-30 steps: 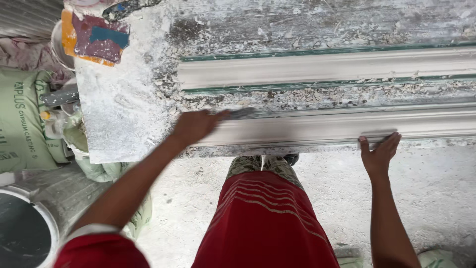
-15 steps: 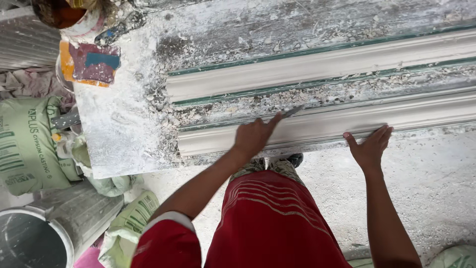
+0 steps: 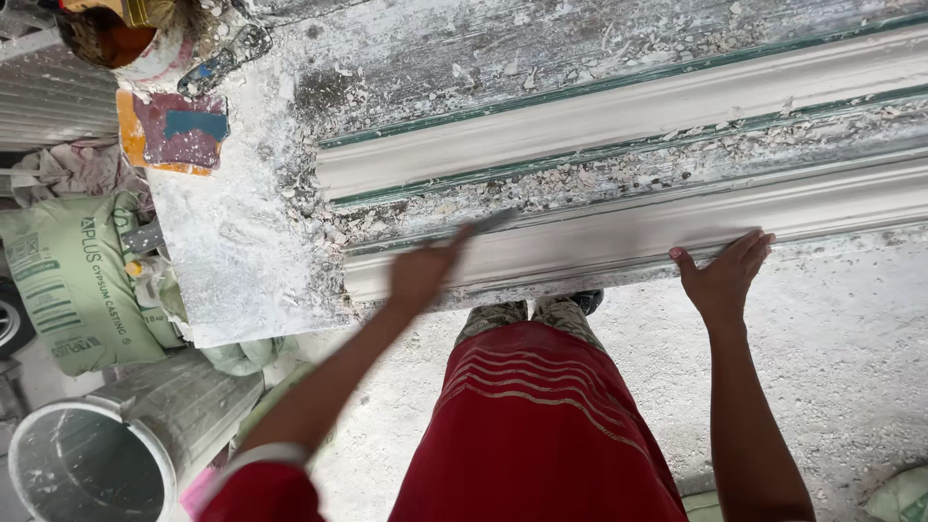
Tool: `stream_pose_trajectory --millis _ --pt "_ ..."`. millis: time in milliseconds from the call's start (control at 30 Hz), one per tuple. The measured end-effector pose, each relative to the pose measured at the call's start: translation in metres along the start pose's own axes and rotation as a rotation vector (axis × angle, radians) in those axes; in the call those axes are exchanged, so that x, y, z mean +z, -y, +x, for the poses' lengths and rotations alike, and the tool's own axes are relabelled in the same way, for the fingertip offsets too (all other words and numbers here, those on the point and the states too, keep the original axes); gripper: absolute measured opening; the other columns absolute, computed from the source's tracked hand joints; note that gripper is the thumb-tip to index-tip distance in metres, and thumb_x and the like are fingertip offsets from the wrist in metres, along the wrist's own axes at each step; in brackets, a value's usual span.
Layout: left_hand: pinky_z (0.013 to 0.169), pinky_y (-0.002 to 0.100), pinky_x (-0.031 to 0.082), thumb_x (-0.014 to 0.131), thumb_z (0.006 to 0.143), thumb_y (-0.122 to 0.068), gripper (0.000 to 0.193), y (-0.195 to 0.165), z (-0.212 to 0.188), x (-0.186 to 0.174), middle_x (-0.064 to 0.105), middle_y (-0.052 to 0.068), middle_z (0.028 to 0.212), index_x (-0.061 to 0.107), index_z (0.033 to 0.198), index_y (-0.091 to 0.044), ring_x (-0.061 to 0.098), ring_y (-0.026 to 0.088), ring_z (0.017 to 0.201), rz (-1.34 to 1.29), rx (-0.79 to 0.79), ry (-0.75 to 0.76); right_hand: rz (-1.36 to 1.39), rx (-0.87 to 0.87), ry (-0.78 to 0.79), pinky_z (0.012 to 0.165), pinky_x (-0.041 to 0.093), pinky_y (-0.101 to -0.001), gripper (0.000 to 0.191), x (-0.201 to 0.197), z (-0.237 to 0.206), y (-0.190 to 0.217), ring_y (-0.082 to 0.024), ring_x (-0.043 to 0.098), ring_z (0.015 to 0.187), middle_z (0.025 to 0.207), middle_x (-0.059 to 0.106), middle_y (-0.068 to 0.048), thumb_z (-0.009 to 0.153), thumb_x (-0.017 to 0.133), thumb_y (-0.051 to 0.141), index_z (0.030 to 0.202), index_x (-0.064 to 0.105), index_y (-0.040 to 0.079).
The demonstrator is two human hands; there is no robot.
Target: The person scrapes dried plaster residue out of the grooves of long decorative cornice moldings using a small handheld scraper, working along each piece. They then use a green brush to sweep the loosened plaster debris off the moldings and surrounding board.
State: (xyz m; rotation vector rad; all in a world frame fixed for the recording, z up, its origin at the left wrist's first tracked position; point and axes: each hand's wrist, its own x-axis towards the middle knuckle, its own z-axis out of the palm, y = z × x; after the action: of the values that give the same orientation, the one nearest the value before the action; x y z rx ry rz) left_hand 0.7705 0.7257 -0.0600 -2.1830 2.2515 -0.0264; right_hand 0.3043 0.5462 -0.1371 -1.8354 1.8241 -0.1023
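Where the green sack [image 3: 72, 280] leans: left hand [image 3: 420, 275] closed on a scraper [image 3: 493, 221], right hand [image 3: 725, 275] open against white moulding [image 3: 599, 246].

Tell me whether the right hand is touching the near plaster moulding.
Touching. The head view shows the right hand with its fingers spread flat against the lower edge of the near plaster moulding, with no gap visible.

A long white plaster moulding [image 3: 677, 227] lies flat along the worktop's [image 3: 232, 261] near edge. A thin grey blade [image 3: 495, 221] rests tilted on the moulding's upper rim.
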Motion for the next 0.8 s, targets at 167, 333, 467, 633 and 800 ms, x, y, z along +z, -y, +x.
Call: stream_pose_trajectory --millis 167,333,467,633,800 --pt "0.044 0.037 0.049 0.056 0.1 -0.014 0.07 -0.169 0.104 -0.005 0.068 0.011 0.086 0.026 0.163 -0.024 0.065 0.024 0.058 -0.395 -0.075 0.25 -0.04 0.019 0.01 0.128 0.012 -0.0619 0.139 -0.008 -0.003 0.003 -0.057 -0.003 0.158 0.166 -0.007 -0.045 0.086 0.065 0.078 0.16 -0.004 -0.017" --pt "0.033 0.027 0.055 0.063 0.08 -0.005 0.077 -0.102 0.091 -0.032 0.058 0.022 0.142 0.037 0.151 -0.016 0.074 0.028 0.08 -0.269 0.244 0.099 -0.046 -0.043 -0.076 0.13 0.017 -0.061 0.139 -0.013 -0.008 0.009 -0.058 0.004 0.158 0.166 0.001 -0.046 0.084 0.066 0.08 0.16 0.003 -0.018" --pt "0.038 0.024 0.053 0.061 0.094 -0.002 0.064 0.018 0.009 -0.045 0.053 0.008 0.153 0.042 0.152 -0.02 0.075 0.027 0.087 -0.127 0.37 0.179 0.009 -0.029 -0.081 0.128 0.019 -0.0624 0.138 -0.007 -0.012 0.007 -0.059 0.004 0.157 0.165 0.001 -0.046 0.084 0.068 0.077 0.16 0.005 -0.018" --pt "0.04 0.026 0.055 0.054 0.102 -0.007 0.065 0.104 -0.065 -0.075 0.056 0.014 0.146 0.029 0.16 -0.022 0.076 0.027 0.086 0.197 0.372 0.439 0.008 -0.06 -0.087 0.127 0.02 -0.0653 0.137 0.001 -0.01 0.0 -0.063 0.002 0.156 0.164 -0.002 -0.049 0.087 0.071 0.074 0.16 0.002 -0.02" --pt "0.032 0.028 0.051 0.049 0.106 -0.015 0.052 -0.007 0.012 -0.034 0.067 0.018 0.131 0.033 0.155 -0.02 0.07 0.021 0.058 -0.141 0.468 0.04 -0.006 -0.038 -0.078 0.126 0.021 -0.0662 0.139 0.001 -0.005 0.001 -0.064 0.003 0.155 0.164 -0.003 -0.048 0.083 0.072 0.073 0.16 0.001 -0.018"
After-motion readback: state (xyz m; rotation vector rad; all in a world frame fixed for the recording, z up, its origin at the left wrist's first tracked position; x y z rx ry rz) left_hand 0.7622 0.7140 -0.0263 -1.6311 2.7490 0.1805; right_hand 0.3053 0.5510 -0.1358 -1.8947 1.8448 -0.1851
